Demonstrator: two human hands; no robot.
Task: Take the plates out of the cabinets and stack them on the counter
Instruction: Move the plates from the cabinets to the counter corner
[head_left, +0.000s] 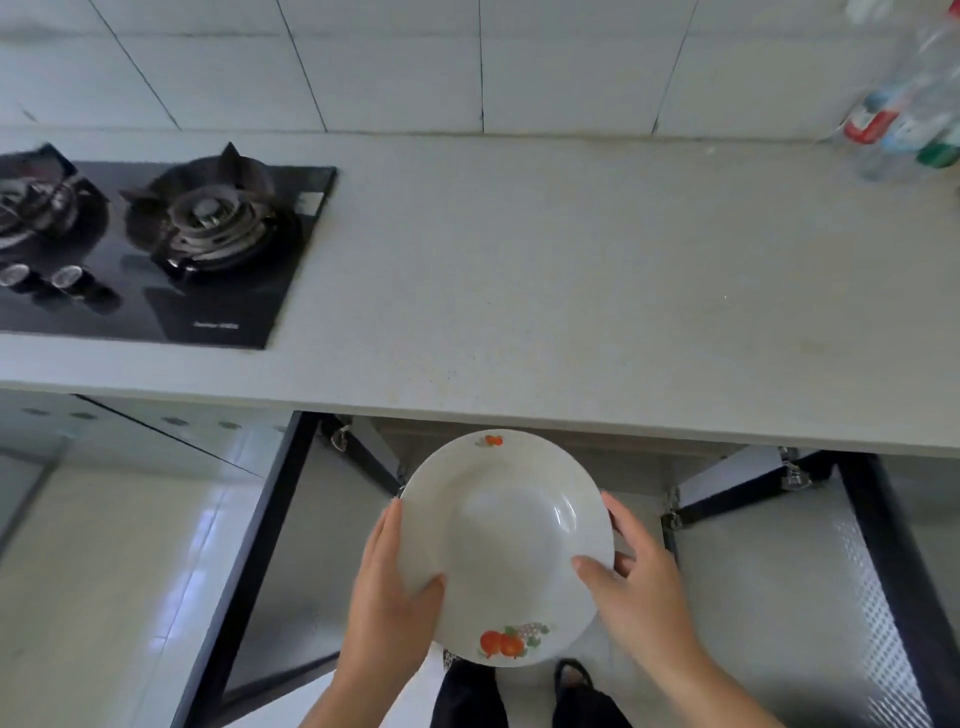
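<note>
A white deep plate (506, 540) with red fruit prints on its rim is held level in front of the open cabinet (519, 452), just below the counter's front edge. My left hand (387, 597) grips its left rim, thumb on top. My right hand (639, 587) grips its right rim, thumb on the inside. The pale grey counter (545, 260) lies above it in view, with no plates on the part I see.
A black two-burner gas hob (156, 244) is set into the counter at left. Plastic bottles (904, 119) stand at the far right by the tiled wall. Two cabinet doors (249, 561) (883, 571) swing open on either side of my legs.
</note>
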